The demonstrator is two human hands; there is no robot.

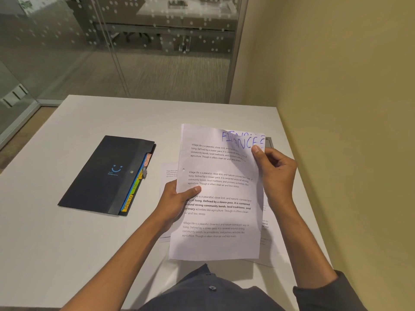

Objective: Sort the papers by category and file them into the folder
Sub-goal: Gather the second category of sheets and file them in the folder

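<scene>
Papers (219,198) marked FINANCE in both grips: left hand (177,200) at side edge, right hand (275,169) pinching top corner.

Left hand (177,198): grips the sheets' (220,198) left edge
Right hand (277,171): pinches the top corner
Folder (105,176): on the desk (67,232), left of the fingers (197,189)

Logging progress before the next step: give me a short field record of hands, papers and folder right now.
left hand: grips held papers' left edge
right hand: pinches top sheet's upper right corner
held papers: lifted, top sheet marked FINANCE
folder: closed on table, left of papers, tabs include SPORTS
loose sheets: flat on table beneath held papers
</scene>
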